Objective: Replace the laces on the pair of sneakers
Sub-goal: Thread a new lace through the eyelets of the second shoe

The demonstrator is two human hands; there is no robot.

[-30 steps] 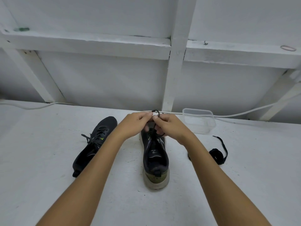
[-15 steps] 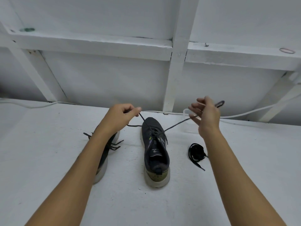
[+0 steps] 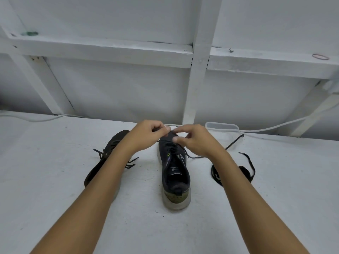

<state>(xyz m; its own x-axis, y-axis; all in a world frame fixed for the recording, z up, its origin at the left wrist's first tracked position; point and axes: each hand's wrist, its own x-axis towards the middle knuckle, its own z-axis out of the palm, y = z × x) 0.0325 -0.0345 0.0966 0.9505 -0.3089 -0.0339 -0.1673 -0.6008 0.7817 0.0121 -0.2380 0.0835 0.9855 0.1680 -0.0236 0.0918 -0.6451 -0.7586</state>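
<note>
Head view, both hands' fingers (image 3: pixel 166 129) at sneaker (image 3: pixel 174 169) toe, pinching lace (image 3: pixel 194 157)

Dark sneaker (image 3: pixel 175 173) is stood upright at centre, heel toward 6 o'clock, partly laced; second sneaker (image 3: pixel 102 162) is lain at 9; loose black lace (image 3: pixel 245 171) is bundled at 3.

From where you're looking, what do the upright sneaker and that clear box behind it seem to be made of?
Upright sneaker: dark matte woven fabric upper by the look, over a pale scuffed sole, probably foam or rubber. Clear box: see-through, faintly glossy, likely thin plastic; the wall shows through it.
</note>
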